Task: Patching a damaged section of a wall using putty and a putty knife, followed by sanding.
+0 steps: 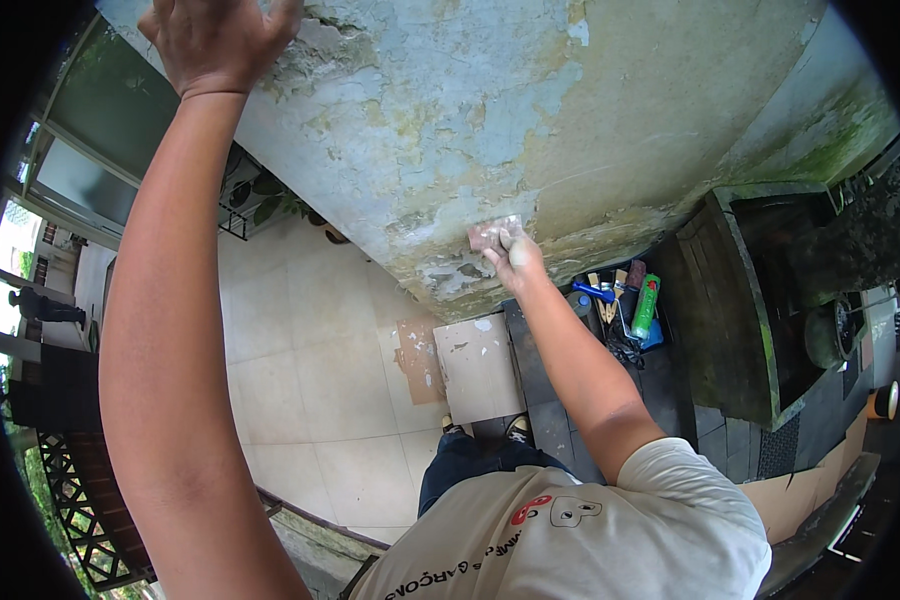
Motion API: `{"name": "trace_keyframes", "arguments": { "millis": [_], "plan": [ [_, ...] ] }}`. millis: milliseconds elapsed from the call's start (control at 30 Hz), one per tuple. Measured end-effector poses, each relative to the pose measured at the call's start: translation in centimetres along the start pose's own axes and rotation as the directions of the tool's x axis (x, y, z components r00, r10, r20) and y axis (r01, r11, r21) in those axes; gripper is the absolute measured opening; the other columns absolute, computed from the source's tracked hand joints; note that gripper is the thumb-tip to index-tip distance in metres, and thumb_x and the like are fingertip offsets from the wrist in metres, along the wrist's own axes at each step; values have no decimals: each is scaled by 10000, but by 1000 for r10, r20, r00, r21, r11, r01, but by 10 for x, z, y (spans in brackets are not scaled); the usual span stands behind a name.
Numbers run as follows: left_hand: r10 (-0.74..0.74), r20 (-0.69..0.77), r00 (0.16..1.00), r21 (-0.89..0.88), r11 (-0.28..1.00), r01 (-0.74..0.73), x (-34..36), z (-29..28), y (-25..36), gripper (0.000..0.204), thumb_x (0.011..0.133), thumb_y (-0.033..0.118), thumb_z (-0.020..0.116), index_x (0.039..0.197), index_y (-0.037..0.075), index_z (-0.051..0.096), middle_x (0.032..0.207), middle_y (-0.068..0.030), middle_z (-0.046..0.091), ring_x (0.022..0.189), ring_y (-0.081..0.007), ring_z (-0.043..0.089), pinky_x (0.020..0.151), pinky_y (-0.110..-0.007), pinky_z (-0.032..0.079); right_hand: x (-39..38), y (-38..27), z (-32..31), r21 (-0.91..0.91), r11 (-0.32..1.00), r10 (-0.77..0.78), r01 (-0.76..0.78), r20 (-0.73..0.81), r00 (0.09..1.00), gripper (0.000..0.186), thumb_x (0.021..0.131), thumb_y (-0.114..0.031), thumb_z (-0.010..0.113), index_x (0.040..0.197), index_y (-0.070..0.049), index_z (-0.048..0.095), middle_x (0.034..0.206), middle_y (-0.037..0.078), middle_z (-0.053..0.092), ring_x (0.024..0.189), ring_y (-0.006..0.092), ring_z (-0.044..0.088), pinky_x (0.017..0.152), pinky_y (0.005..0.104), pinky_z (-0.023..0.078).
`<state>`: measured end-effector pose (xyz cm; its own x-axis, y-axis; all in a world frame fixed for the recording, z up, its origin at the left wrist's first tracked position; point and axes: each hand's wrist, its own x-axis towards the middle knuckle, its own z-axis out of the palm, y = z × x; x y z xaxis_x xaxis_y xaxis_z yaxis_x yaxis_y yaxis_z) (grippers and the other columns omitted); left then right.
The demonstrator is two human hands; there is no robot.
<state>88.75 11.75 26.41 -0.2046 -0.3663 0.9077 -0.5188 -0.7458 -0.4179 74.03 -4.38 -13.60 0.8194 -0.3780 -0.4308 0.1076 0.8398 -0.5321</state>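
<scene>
My right hand (516,262) is closed on a small, dusty, reddish sheet that looks like sandpaper (494,233). It presses the sheet flat to the lower part of a weathered wall (450,120), whose pale blue paint is peeling and stained. White dust coats the fingers of this hand. At the top edge, my left hand (220,40) rests against the wall near a rough, flaking patch (320,50). Its fingers are partly cut off by the frame, but they look spread, and nothing shows in them.
Below the wall lies a paint-flecked cardboard piece (478,370) by my feet. A dark tray (625,310) to the right holds brushes, a green roller and a blue-handled tool. Farther right stands a mossy stone basin (750,300). A person (48,306) is far left.
</scene>
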Motion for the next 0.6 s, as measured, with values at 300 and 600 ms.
{"name": "trace_keyframes", "arguments": {
  "millis": [300, 600],
  "plan": [
    [-26, -9, 1000, -42, 999, 26, 0, 2, 6, 478, 792, 366, 650, 1093, 77, 418, 1027, -157, 487, 973, -339, 477, 843, -458, 339, 4, -1, -4, -19, 1000, 1, -1, -10, 1000, 233, 1027, -63, 384, 1191, -50, 549, 1166, 117, 630, 1042, 259, 636, 946, 431, 515],
    [-4, -43, 999, -26, 1000, 2, 2, 2, 2, 480, 786, 355, 657, 1095, 73, 423, 1022, -160, 490, 968, -335, 480, 843, -457, 342, 5, -4, 12, 70, 997, -45, 45, -2, 999, 228, 1019, -56, 407, 1203, -20, 537, 1128, 137, 624, 1056, 274, 628, 933, 456, 538]
  ]
}}
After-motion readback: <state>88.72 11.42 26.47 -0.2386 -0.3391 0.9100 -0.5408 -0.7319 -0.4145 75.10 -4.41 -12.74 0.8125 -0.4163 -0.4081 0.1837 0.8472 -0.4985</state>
